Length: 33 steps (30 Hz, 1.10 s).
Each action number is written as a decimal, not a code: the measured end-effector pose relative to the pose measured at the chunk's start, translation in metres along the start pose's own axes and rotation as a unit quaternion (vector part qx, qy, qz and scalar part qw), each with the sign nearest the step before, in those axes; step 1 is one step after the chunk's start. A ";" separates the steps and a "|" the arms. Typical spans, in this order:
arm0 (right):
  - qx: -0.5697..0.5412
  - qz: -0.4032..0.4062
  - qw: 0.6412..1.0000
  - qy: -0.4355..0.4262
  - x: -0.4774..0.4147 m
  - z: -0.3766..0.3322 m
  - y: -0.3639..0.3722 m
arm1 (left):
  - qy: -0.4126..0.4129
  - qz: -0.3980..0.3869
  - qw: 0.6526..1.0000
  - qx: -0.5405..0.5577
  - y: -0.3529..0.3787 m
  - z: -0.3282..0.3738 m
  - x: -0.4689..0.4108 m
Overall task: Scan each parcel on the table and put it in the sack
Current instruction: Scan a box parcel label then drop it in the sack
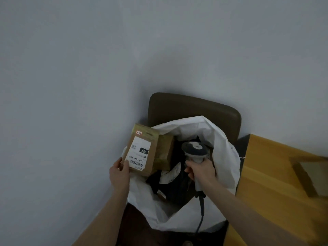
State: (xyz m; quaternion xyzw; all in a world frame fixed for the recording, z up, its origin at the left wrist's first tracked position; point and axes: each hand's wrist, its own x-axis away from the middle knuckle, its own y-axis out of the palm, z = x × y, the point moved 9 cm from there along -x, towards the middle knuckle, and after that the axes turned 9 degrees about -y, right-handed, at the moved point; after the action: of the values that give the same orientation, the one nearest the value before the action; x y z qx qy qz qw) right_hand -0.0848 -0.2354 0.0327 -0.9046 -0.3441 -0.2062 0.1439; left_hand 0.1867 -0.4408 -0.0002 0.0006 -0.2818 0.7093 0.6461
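1. Wooden table [266,183], at the right: only its near-left part in view, with one flat, blurred brown shape [308,176] near the right edge, possibly a parcel waiting; too smeared to say.
2. White sack [225,157], standing open on a dark chair [193,107] just beside the table's left edge; several dark-wrapped parcels [177,185] lying inside, so judged well into the job.
3. Cardboard parcel [142,151], held tilted over the sack's left rim, label and barcode facing up; not yet dropped in.
4. Corded scanner [194,150], poised above the sack's mouth, head just beside the parcel. No telling whether the scan is done.
5. Left hand [119,174]: thumb pressed on the labelled face at the near corner, other fingers under the box, hidden.
6. Right hand [202,170]: fingers wrapped round the scanner's handle.
7. Left to do, as judged: release this parcel, then clear whatever remains on the table.
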 end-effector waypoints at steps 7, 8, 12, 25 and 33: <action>0.009 0.009 1.000 0.005 -0.015 0.011 0.013 | -0.033 -0.081 0.996 0.029 0.018 -0.005 -0.008; 0.007 0.009 1.000 0.008 -0.016 0.013 0.014 | -0.051 -0.114 0.992 0.031 0.025 -0.009 -0.006; -0.004 -0.004 1.000 0.017 -0.017 0.013 0.018 | -0.101 -0.226 0.969 0.032 0.058 -0.022 0.016; -0.014 -0.051 0.999 0.009 -0.020 0.016 0.034 | -0.067 -0.064 0.992 0.087 -0.035 -0.011 -0.008; 0.021 -0.040 0.999 0.011 -0.036 0.029 0.044 | -0.109 -0.133 0.985 -0.032 0.043 -0.033 -0.010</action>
State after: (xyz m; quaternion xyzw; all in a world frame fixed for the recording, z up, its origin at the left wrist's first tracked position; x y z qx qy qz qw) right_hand -0.0713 -0.2756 -0.0143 -0.8846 -0.3829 -0.2141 0.1580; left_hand 0.1613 -0.4370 -0.0484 0.0947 -0.3702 0.6034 0.7000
